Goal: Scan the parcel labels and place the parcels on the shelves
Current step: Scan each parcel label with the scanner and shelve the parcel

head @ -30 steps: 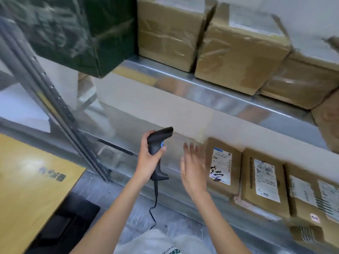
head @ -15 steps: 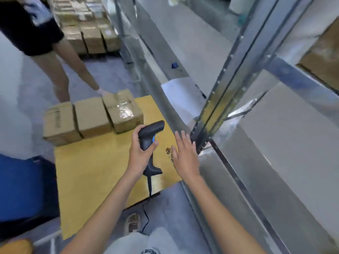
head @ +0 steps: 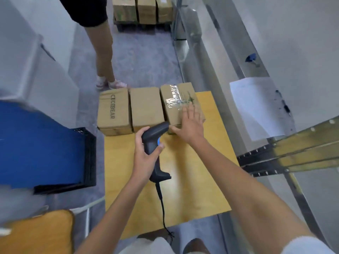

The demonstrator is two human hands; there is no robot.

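Three brown cardboard parcels stand side by side at the far end of a yellow table (head: 192, 180). The left parcel (head: 113, 110) carries printed letters, the middle parcel (head: 146, 107) is plain, and the right parcel (head: 176, 101) has clear tape across its top. My right hand (head: 189, 125) lies flat on the taped parcel's near end, fingers spread and straight. My left hand (head: 145, 156) grips a black corded barcode scanner (head: 154, 142) by its handle, with the scanner's head just in front of the taped parcel.
Another person's legs (head: 102, 57) stand just behind the parcels. More boxes (head: 143, 8) sit on a pallet farther back. A metal shelf rack (head: 275, 156) runs along the right with a white sheet (head: 256, 107) on it. A blue bin (head: 36, 143) is at the left.
My view has swung from the shelves down to the table. Both hands moved forward to the parcels, and my right hand has come down onto the taped parcel.
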